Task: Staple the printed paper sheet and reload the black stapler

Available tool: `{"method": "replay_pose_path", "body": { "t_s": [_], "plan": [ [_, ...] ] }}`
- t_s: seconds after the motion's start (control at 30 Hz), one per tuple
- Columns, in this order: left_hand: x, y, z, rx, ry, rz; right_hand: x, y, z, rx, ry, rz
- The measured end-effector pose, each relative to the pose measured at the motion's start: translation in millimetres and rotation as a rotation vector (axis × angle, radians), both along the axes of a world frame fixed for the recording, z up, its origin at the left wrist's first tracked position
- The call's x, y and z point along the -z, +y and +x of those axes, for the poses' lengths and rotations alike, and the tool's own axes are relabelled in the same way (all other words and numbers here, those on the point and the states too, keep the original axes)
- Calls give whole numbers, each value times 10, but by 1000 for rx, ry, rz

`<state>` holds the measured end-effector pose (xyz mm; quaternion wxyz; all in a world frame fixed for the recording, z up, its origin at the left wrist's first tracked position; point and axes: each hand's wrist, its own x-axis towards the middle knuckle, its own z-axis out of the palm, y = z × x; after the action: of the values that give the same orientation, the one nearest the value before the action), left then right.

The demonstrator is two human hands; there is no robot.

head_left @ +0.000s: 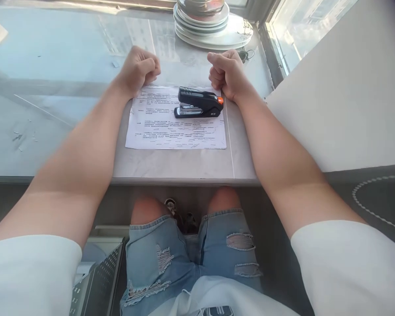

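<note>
A black stapler (199,103) with an orange button at its right end lies on its side on a printed sheet of paper (177,136). The sheet carries several staples and rests flat on the grey tiled ledge. My left hand (142,68) is closed in a fist by the sheet's upper left corner. Beyond the upper right corner, my right hand (226,72) is also curled into a fist, thumb on top. Neither fist touches the stapler, and nothing shows in either one.
A stack of white plates (200,33) stands at the back by the window. Keys (245,55) lie behind my right hand. Several loose staples (18,136) are scattered on the ledge at left. A white wall (342,96) bounds the right side. Below left is a perforated rack (98,281).
</note>
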<state>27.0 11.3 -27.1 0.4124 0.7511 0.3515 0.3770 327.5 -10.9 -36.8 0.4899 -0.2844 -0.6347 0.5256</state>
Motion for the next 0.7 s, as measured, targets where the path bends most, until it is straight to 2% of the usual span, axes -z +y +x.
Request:
{"method": "replay_pose_path", "body": {
  "t_s": [0.57, 0.7],
  "plan": [
    [60, 70, -19, 5, 86, -5, -19, -21, -36, 9, -134, -16],
    [41, 58, -13, -20, 91, -2, 3, -23, -72, 95, -112, -5]
  ]
}}
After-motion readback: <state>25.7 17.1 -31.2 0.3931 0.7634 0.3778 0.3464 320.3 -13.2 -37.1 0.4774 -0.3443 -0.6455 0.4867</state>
